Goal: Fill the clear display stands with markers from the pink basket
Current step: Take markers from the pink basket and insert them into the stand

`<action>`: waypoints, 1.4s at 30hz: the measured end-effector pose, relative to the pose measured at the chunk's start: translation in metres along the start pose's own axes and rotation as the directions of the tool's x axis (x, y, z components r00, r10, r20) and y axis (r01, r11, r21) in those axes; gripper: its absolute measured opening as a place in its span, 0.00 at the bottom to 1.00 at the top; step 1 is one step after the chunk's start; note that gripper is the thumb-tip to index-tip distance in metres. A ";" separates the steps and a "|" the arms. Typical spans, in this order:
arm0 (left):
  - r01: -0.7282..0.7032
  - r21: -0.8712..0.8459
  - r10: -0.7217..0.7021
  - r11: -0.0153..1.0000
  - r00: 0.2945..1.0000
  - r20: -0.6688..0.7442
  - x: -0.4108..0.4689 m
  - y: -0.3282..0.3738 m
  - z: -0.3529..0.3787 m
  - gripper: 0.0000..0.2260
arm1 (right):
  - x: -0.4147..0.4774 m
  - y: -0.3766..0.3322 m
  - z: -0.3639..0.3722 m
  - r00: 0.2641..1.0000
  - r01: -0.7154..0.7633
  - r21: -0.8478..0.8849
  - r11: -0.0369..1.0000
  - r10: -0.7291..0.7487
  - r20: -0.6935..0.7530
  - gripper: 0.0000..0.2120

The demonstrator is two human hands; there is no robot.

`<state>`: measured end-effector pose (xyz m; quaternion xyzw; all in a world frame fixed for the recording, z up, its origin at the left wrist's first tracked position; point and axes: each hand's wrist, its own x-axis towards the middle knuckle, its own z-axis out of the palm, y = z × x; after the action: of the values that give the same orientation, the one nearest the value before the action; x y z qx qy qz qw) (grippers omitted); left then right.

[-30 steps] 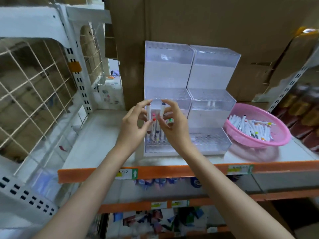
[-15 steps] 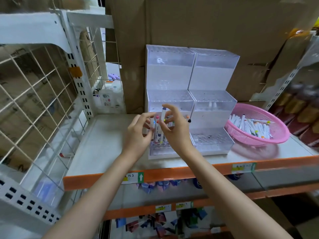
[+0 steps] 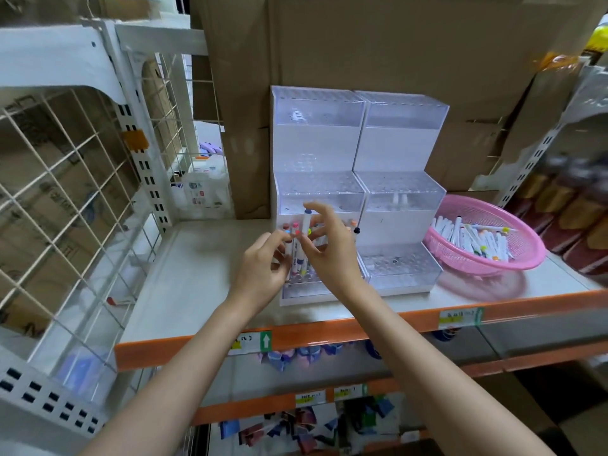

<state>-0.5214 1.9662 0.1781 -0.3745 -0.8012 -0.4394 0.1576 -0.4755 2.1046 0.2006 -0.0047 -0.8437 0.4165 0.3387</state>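
Note:
Two clear stepped display stands sit side by side on the shelf, the left stand (image 3: 317,143) and the right stand (image 3: 399,199). Several white markers with coloured caps (image 3: 296,248) stand upright in the left stand's lowest tier. My right hand (image 3: 329,248) pinches an upright white marker with a blue cap (image 3: 307,222) above that tier. My left hand (image 3: 263,268) touches the standing markers at its fingertips, fingers curled around one of them. The pink basket (image 3: 523,238) at the right holds many loose markers (image 3: 473,238).
Cardboard boxes (image 3: 362,44) rise behind the stands. A white wire grid panel (image 3: 65,192) closes the left side. The shelf's orange front edge (image 3: 329,334) carries price labels. A lower shelf holds small coloured packets (image 3: 296,426). More goods stand at the far right.
The view has drifted left and down. Both hands have stayed at the left stand's lowest tier; my left hand has sunk a little lower among the markers.

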 end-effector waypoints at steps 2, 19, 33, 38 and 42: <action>-0.001 0.001 0.001 1.000 1.000 0.007 0.000 0.000 0.000 0.12 | 0.000 0.001 0.000 1.000 -0.016 0.005 1.000 0.016 -0.002 0.21; -0.108 0.124 0.108 0.986 0.994 0.004 0.005 0.000 -0.014 0.10 | -0.009 0.006 0.002 0.998 0.039 -0.058 0.998 -0.036 0.048 0.18; -0.235 0.384 0.227 0.893 0.972 0.067 0.007 0.003 -0.024 0.09 | -0.019 0.016 0.005 0.981 0.079 -0.227 0.971 -0.035 0.192 0.13; -0.236 0.448 0.219 0.862 0.972 0.090 0.006 0.005 -0.025 0.12 | -0.019 0.016 0.001 0.981 0.134 -0.225 0.965 -0.097 0.168 0.05; -0.223 0.444 0.208 0.868 0.975 0.083 0.004 0.007 -0.022 0.12 | -0.015 0.016 0.000 0.987 0.101 -0.231 0.968 -0.068 0.148 0.05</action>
<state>-0.5209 1.9520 0.1972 -0.4219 -0.8366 -0.2153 0.2751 -0.4687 2.1104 0.1812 0.0199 -0.9085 0.2969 0.2934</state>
